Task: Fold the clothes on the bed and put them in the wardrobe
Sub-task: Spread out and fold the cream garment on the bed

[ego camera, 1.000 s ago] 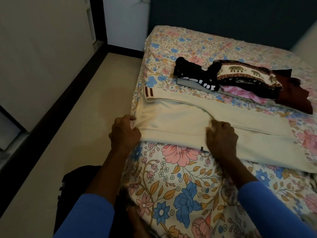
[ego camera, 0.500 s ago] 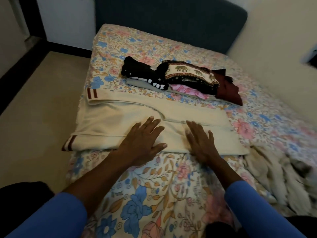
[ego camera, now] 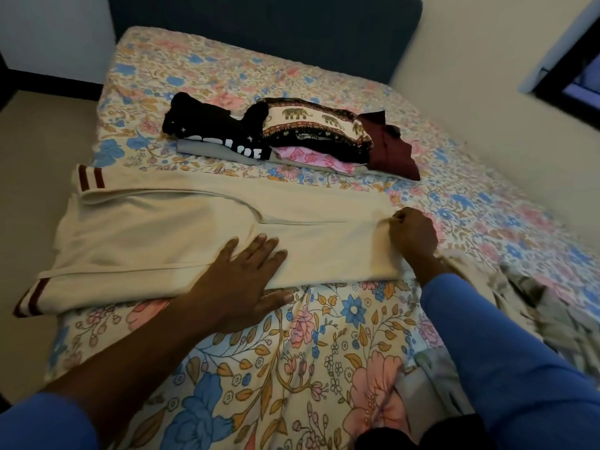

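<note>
Folding step: cream garment (ego camera: 162, 241) lay across the bed (ego camera: 324, 368) from 9 to 2 o'clock, already doubled lengthwise.
Left hand (ego camera: 240, 280): flat, fingers spread wide, pressing the garment's near edge at mid-length; its grip held nothing.
Right hand (ego camera: 414, 237): grip pinched the garment's end at 2 o'clock.
Doing it well: likely carry the pinched end over to the striped end at 9 o'clock, edges matched, flat hand marking the crease.
Folded pile (ego camera: 292, 134): 12 o'clock, apart from the garment.
Loose clothes (ego camera: 535, 297): 3 o'clock, unfolded.

left hand (ego camera: 242, 280) flat, right hand (ego camera: 412, 233) pinching
</note>
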A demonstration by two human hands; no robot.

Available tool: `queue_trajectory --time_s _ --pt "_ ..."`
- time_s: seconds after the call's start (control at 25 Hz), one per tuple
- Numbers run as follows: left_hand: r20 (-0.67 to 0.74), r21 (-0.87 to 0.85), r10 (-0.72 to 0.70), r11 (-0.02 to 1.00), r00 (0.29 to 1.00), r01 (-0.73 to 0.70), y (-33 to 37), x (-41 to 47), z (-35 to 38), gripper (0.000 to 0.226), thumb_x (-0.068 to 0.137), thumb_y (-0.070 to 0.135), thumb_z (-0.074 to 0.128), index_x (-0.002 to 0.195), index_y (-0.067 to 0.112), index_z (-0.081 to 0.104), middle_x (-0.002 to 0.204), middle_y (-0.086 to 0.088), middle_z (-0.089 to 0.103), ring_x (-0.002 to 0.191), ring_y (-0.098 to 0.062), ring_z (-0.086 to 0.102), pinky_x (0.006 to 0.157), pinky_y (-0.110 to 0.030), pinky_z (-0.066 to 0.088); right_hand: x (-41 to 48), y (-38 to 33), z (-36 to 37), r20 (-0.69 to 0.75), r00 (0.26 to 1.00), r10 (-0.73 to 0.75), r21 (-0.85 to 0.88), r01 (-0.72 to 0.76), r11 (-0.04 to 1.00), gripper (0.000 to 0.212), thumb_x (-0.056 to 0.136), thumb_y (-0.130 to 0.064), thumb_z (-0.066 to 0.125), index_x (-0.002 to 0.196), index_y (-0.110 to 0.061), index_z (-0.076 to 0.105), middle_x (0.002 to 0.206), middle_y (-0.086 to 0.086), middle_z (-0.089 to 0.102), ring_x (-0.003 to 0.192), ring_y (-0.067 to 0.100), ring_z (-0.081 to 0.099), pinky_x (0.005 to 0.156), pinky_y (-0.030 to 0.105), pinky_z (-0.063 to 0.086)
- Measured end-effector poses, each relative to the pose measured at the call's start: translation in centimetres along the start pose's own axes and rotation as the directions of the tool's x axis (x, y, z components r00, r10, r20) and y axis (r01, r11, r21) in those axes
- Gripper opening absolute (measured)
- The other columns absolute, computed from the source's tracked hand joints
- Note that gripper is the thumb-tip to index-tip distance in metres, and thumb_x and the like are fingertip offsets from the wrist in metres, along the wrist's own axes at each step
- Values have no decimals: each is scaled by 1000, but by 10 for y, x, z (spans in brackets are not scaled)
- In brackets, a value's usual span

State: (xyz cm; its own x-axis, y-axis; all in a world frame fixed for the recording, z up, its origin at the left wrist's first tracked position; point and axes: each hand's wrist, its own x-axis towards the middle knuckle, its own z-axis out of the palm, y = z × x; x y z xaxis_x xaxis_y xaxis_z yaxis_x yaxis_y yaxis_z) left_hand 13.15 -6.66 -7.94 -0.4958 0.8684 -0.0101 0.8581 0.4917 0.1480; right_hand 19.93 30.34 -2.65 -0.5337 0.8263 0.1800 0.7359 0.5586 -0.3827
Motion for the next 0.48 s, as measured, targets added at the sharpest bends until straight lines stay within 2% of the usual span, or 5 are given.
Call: queue_trajectory --time_s 0.08,0.12,0.24,0.32,0.48 --pt "7 -7 -3 1000 1000 3 1 1 -2 105 74 86 -24 163 32 -12 170 4 -21 156 -14 -23 127 -52 -8 0 3 -1 -97 994 49 32 -46 998 26 101 -30 55 126 -27 61 122 8 68 108 28 62 90 42 50" --pt "10 -8 -8 1000 1000 8 1 1 -2 105 73 87 -26 163 33 -13 170 5 -22 155 -14 -24 126 -53 -9 -2 6 3 -80 995 54 -10 -55 998 35 101 -35 54 136 -26 53 131 12 62 119 33 58 98 48 48" --pt "-5 2 -23 1000 1000 23 3 2 -2 108 72 88 -29 163 33 -9 170 4 -18 156 -14 -21 125 -55 -10 -10 21 18 79 987 137 -169 -122 978 73 99 -61 45 154 -14 30 155 23 35 143 43 32 113 61 31" --pt "-16 -1 -23 1000 1000 23 2 4 -4 111 71 88 -29 164 33 -3 171 5 -14 157 -14 -18 125 -56 -10 -6 24 14 138 979 148 -194 -120 974 85 97 -70 43 153 -8 31 158 24 34 145 44 31 115 59 31" --pt "-45 -25 -70 997 997 69 -6 10 -10 100 80 85 -20 164 37 7 173 6 -7 157 -11 -16 126 -54 -9 14 9 -5 281 946 163 114 -202 973 89 93 -63 62 151 0 39 154 20 45 137 39 47 107 48 43"
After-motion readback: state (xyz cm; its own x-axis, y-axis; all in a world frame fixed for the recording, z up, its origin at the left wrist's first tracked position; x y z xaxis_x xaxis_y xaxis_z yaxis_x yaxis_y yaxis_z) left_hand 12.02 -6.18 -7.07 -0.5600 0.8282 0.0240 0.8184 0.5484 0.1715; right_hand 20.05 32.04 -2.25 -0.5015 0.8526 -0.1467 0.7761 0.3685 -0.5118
